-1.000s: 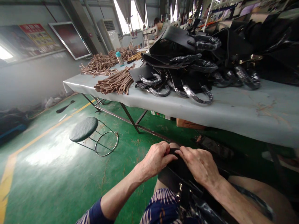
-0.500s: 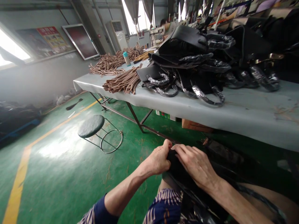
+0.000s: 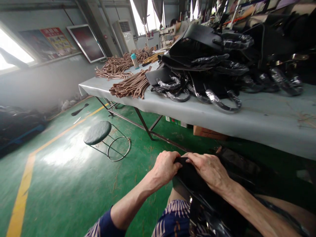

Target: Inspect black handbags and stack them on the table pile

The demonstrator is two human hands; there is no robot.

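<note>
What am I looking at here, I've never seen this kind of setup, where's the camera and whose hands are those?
There's no robot: a camera worn on a person's head looks forward and down. The left hand and right hand, both bare, grip the edge of a black bag on the lap. Ahead, a table bears piled bags with plastic-wrapped handles, brown straps and a bottle. A round stool stands to the left.

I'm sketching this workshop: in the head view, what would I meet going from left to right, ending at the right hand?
Wall poster → round stool → left hand → right hand.
</note>
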